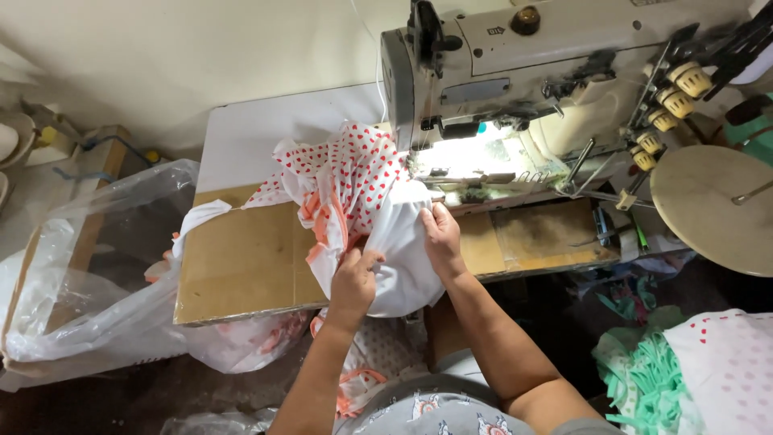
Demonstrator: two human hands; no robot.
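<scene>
A white garment with red heart dots and orange trim (348, 179) is bunched on the wooden sewing table (241, 262), its plain white part reaching under the lit needle area of the cream industrial sewing machine (515, 72). My left hand (354, 282) pinches the white cloth near the table's front edge. My right hand (441, 234) presses and grips the cloth just in front of the presser foot. The needle itself is lost in glare.
A clear plastic bag (88, 266) hangs open at the table's left. More dotted cloth lies below the table edge (241, 342). A round thread stand plate (717, 209) and yellow tension knobs (676, 97) are at right, with mint-green and dotted fabric (684, 362) piled beneath.
</scene>
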